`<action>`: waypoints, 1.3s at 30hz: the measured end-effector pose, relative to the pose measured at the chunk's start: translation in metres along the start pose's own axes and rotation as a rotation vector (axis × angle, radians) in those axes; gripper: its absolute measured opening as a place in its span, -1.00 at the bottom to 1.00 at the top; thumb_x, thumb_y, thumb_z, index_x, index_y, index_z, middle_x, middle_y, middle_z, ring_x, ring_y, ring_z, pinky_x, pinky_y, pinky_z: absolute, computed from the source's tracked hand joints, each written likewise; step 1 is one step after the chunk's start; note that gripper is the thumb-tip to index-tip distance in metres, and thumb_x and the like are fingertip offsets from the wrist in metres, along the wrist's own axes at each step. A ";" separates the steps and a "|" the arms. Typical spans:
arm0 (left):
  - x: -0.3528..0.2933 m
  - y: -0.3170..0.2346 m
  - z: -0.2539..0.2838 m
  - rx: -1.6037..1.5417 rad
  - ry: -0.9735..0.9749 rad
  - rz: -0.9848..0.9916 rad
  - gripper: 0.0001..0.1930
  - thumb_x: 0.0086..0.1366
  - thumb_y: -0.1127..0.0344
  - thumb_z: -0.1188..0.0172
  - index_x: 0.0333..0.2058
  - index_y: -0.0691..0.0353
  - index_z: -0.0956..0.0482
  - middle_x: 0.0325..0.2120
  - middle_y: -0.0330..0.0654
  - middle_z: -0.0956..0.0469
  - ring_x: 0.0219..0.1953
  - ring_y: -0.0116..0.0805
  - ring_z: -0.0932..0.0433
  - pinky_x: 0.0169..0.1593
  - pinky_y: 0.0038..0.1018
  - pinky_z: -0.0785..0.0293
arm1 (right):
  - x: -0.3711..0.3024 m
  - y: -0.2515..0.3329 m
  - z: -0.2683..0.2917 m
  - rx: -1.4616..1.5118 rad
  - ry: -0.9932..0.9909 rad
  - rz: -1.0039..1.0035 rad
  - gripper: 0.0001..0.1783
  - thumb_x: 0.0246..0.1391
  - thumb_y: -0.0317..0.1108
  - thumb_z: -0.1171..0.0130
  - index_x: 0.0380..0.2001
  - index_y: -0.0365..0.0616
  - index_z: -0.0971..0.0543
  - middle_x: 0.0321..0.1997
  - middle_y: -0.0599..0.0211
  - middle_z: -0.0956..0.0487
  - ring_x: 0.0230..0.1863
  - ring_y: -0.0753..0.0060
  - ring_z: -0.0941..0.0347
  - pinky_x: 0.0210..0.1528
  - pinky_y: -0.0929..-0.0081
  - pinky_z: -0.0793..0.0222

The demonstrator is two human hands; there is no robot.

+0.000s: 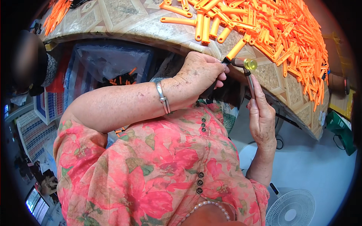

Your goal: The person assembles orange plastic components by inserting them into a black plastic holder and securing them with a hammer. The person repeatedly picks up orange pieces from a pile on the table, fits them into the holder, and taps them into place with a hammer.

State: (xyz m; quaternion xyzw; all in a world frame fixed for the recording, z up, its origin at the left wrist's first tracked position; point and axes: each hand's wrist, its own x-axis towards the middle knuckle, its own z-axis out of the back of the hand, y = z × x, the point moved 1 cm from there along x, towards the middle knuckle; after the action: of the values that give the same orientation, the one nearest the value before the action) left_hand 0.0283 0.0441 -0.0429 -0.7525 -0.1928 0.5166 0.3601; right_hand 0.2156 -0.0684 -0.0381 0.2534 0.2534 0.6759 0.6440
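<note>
My left hand (203,69) is closed round a black tool part, mostly hidden by the fingers, at the table's near edge. From its end an orange plastic handle (236,49) points up and away over the table. In my right hand (262,122) is the shaft of a small mallet (239,62), fingers wrapped round it. The mallet's head has a clear yellow face on its right end. Its other end is right beside the joint of the black part and the orange handle; whether they touch, I cannot tell.
A large heap of orange handles (271,30) covers the table's (147,28) right side, with a smaller pile (56,17) far left. Below the table edge stands a lined blue bin (109,52) with orange and black pieces. A white fan (290,214) stands lower right, beside me.
</note>
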 end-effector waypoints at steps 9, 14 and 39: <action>0.002 0.002 -0.003 -0.005 -0.012 -0.006 -0.84 0.26 0.35 -0.17 -0.32 0.33 -0.63 -0.57 -0.32 -0.56 -0.54 -0.57 -0.52 -0.42 -0.64 -0.46 | 0.007 -0.003 -0.009 -0.025 -0.079 0.113 -0.41 0.23 -0.56 0.17 0.35 -0.17 -0.20 -0.44 0.42 -0.40 -0.48 0.62 -0.24 -0.38 0.59 -0.33; 0.001 0.001 -0.003 0.002 -0.029 -0.018 -0.84 0.26 0.34 -0.18 -0.32 0.34 -0.62 -0.56 -0.32 -0.56 -0.53 -0.57 -0.52 -0.41 -0.64 -0.46 | 0.008 0.002 0.001 0.010 -0.096 0.070 -0.42 0.26 -0.53 0.16 0.35 -0.09 -0.23 -0.44 0.38 -0.41 -0.48 0.62 -0.25 -0.33 0.61 -0.38; 0.005 0.005 -0.003 -0.009 -0.023 -0.018 -0.85 0.28 0.34 -0.17 -0.34 0.32 -0.63 -0.55 -0.29 -0.58 -0.54 -0.56 -0.53 -0.45 -0.63 -0.46 | 0.009 0.013 -0.001 -0.050 -0.156 0.133 -0.39 0.25 -0.54 0.16 0.37 -0.01 -0.20 -0.44 0.38 -0.41 -0.46 0.61 -0.29 -0.32 0.58 -0.36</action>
State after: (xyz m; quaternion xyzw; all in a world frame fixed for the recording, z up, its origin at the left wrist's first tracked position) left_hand 0.0330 0.0431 -0.0490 -0.7465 -0.2060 0.5210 0.3589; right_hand 0.2050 -0.0603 -0.0300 0.3055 0.1683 0.7013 0.6217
